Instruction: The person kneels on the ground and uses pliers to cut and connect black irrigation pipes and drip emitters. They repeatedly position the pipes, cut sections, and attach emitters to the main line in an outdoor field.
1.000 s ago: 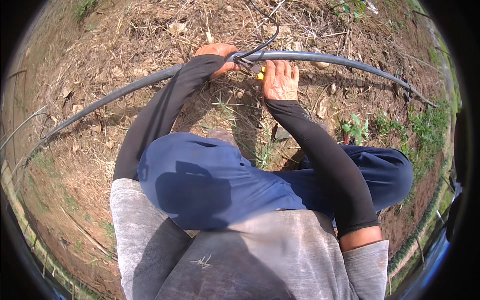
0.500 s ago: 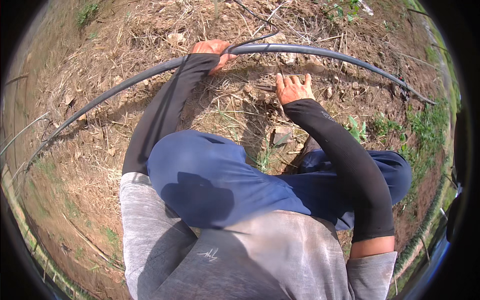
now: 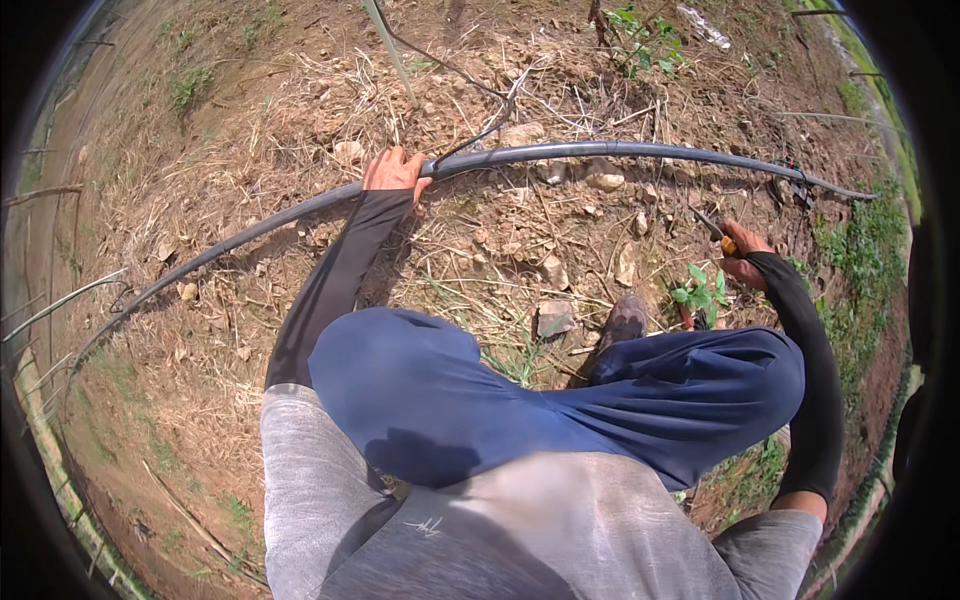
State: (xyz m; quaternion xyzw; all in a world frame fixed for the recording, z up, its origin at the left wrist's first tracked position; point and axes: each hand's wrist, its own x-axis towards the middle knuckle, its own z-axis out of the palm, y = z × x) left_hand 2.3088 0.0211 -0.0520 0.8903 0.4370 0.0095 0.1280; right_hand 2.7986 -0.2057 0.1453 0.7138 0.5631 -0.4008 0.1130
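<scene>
A long black hose (image 3: pixel 580 150) curves across the ground in front of me. My left hand (image 3: pixel 393 170) is closed around it left of the middle, its fingers over the top. Right beside that hand, a thin black tube (image 3: pixel 485 132) meets the hose and runs up and away. Off to the right and apart from the hose, my right hand (image 3: pixel 748 256) is closed on an orange-handled tool (image 3: pixel 728 243). The tool's narrow dark blade points up and left; its exact kind is hard to make out.
Stones, including a flat rock (image 3: pixel 554 318), and dry straw cover the brown soil. My boot (image 3: pixel 622 322) stands near a small green plant (image 3: pixel 703 290). Green weeds (image 3: pixel 860 250) grow at the right. A pale tube (image 3: pixel 65 302) lies at the far left.
My right hand has moved right, away from the middle of the hose, and the tool's orange handle now shows. My left hand stays on the hose beside the thin tube. The view has shifted slightly.
</scene>
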